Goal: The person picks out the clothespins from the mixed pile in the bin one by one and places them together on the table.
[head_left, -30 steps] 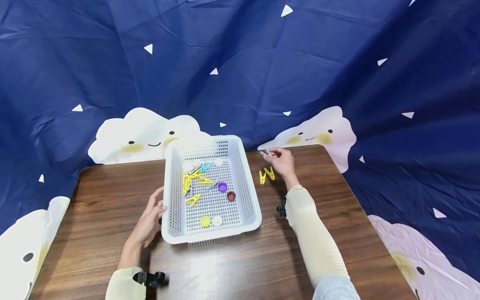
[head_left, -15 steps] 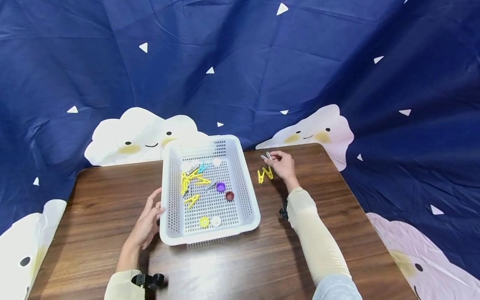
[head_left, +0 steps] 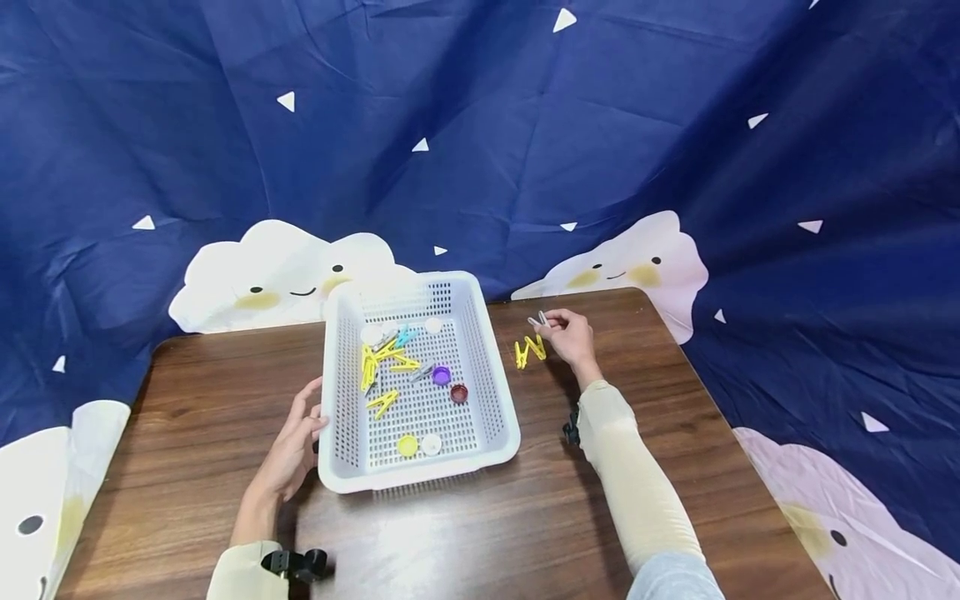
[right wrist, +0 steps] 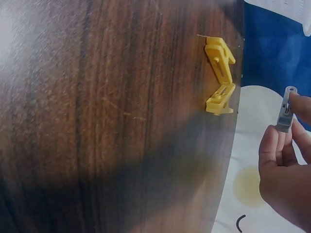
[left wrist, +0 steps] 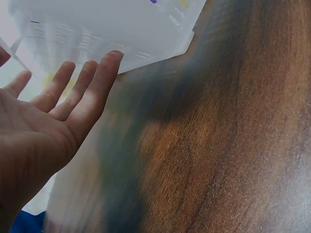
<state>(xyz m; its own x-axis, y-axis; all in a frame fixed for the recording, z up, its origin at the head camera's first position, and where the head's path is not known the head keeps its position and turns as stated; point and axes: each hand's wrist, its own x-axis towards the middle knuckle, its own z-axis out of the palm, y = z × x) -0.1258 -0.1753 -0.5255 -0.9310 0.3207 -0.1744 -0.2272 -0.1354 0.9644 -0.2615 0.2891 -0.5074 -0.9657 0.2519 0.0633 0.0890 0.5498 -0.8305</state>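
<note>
While the grey clothespin (head_left: 537, 319) is pinched between the fingertips of the right hand (head_left: 570, 335), it sits just above the wooden table (head_left: 675, 400) near the far edge, right of the basket — the right wrist view shows the grey clothespin (right wrist: 285, 109) held upright-ish between thumb and fingers (right wrist: 274, 145), not touching the wood. Just beside it, a bit nearer the person, two yellow clothespins (head_left: 530, 349) lie on the table, touching each other end to end in a rough V. Left of those is the white perforated basket (head_left: 495, 367), which has more yellow pins (head_left: 375, 362), a light blue one (head_left: 407, 335), a purple cap (head_left: 442, 375), a dark red cap (head_left: 459, 392), a yellow cap (head_left: 407, 445) and some white caps (head_left: 431, 444) lying on its floor. The left hand (head_left: 294, 446) is at the basket's near left side — fingers straight and a little spread, fingertips (left wrist: 108, 63) right up against the basket wall (left wrist: 97, 34), holding nothing. Behind everything hangs a dark blue cloth (head_left: 480, 125) with white triangles and smiley clouds.
</note>
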